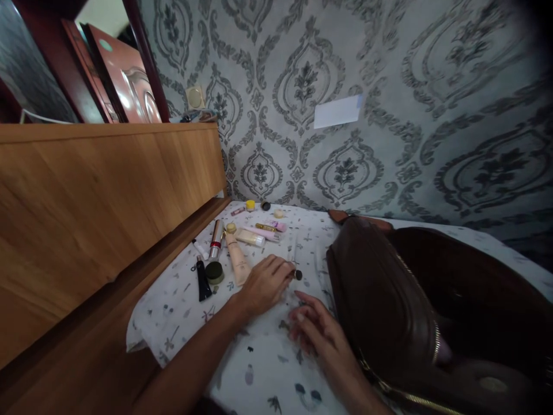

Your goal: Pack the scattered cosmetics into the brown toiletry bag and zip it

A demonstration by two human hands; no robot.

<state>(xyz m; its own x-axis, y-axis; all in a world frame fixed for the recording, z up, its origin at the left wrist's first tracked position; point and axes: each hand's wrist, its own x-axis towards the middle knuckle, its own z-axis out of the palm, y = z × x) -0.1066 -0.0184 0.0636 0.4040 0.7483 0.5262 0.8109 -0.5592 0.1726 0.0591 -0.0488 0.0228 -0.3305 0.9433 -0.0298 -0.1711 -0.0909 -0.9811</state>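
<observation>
My left hand (266,283) rests on the white patterned sheet (181,305), fingers curled and pinched on a small dark round piece (298,275) at their tips. My right hand (317,329) lies just below it, fingers loosely stretched on the sheet beside the brown leather bag (380,305). Left of my left hand lie cosmetics: a beige tube (238,259), a silver and red lipstick (216,239), a black tube (202,280), and a dark round jar (215,272).
More small cosmetics lie farther back: a cream bottle (250,237), a pink tube (276,226), a yellow pot (250,204). A wooden headboard (99,196) runs along the left. Patterned grey wallpaper (345,115) stands behind. The open bag fills the right side.
</observation>
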